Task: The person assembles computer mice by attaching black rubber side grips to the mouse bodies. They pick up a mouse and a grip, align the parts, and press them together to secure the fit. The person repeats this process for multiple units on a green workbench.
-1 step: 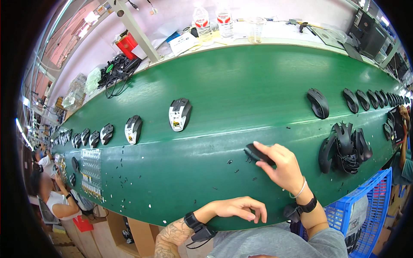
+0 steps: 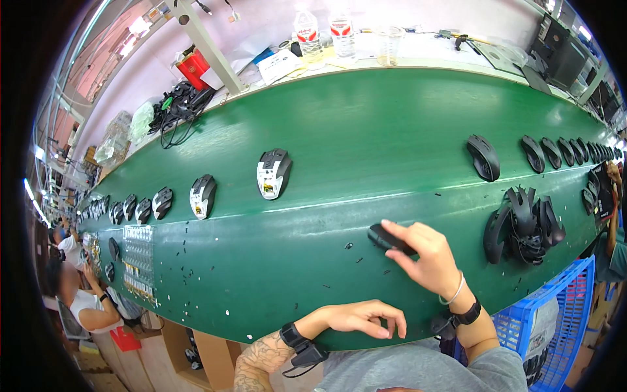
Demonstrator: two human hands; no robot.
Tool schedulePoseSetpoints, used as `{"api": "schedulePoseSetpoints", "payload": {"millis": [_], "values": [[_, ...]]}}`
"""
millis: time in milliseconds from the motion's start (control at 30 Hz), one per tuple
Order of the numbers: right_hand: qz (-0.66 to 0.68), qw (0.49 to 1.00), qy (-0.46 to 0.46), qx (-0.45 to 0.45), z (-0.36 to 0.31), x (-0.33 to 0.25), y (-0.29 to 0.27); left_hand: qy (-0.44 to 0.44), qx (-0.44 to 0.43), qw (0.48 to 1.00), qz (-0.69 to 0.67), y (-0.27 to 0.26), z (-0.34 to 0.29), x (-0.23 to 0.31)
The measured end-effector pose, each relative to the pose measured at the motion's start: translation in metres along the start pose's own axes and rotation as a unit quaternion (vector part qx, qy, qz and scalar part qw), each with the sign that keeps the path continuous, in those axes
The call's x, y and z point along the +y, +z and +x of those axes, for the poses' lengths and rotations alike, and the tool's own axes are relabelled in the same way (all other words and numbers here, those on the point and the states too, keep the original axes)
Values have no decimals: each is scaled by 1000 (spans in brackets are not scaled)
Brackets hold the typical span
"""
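Head view: a person's right hand [image 2: 430,253] pinches a black, curved plastic mouse part [image 2: 381,240] between thumb and fingers, over the near half of a long green worktable [image 2: 366,144]; whether the part touches the surface, I cannot tell. Compared with an instant ago, hand and part have turned very slightly, suggesting handling is under way. The left hand [image 2: 359,317] lies empty at the near edge, fingers loosely curled apart. Black curved mouse shells [image 2: 524,225] are heaped rightward.

Bright, even light; ceiling lamps [image 2: 138,27] upper left; pale glare on green bench [image 2: 366,137]; edges bowed, rim black.
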State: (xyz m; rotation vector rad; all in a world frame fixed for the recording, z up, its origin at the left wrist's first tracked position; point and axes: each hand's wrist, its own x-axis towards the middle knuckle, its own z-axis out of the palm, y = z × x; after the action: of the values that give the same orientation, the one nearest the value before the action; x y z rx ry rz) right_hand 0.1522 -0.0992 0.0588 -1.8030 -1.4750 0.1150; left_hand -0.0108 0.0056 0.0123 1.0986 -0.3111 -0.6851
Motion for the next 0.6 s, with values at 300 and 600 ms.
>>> {"api": "schedulePoseSetpoints", "payload": {"millis": [300, 600], "values": [[48, 975, -124, -179, -19, -21, 35, -9, -45, 997, 66, 11, -1, 4], [-33, 989, -76, -121, -2, 3, 30, -6, -11, 997, 76, 13, 0, 2]]}}
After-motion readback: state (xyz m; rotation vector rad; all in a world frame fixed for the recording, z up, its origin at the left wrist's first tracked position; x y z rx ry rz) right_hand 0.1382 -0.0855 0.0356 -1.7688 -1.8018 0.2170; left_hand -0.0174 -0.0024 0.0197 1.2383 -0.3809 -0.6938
